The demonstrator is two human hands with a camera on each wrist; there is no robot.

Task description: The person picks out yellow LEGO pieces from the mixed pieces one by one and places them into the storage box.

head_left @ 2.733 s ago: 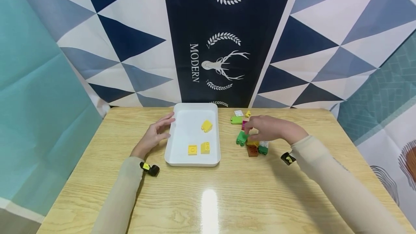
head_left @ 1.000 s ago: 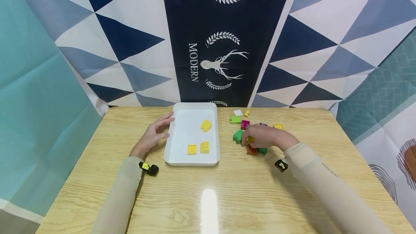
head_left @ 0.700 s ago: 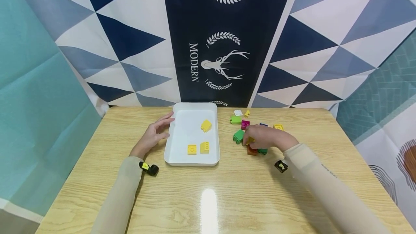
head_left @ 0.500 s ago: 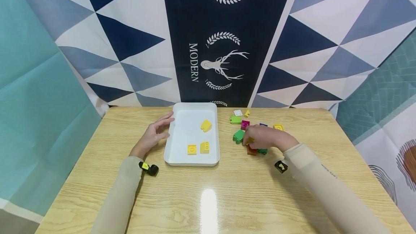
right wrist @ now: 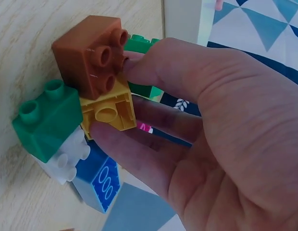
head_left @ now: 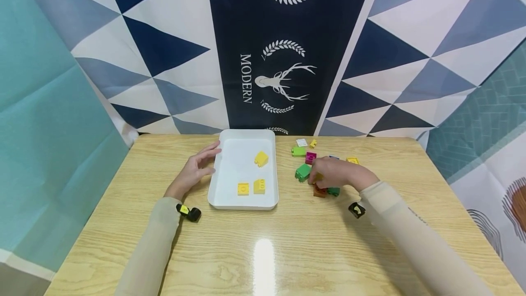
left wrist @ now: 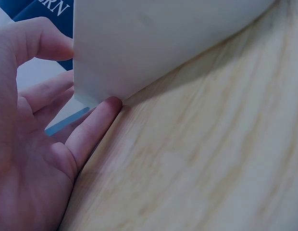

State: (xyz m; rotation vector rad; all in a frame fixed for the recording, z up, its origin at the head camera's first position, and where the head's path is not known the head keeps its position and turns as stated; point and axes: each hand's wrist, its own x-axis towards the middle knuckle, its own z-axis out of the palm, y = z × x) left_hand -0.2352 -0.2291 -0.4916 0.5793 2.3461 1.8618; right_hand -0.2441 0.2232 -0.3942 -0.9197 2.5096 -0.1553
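Right hand [head_left: 334, 172] is pinching yellow brick [right wrist: 110, 107] just beside brown brick [right wrist: 86, 55]; left hand [head_left: 190, 174], loosely spread, is touching side of white tray [head_left: 234, 161] on tabletop [head_left: 213, 255].

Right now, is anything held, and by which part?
The right hand pinches a yellow brick, apparently by its sides; the left hand merely touches the tray.

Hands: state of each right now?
Left hand: open, touching the white tray.
Right hand: closed, pinching a yellow block.
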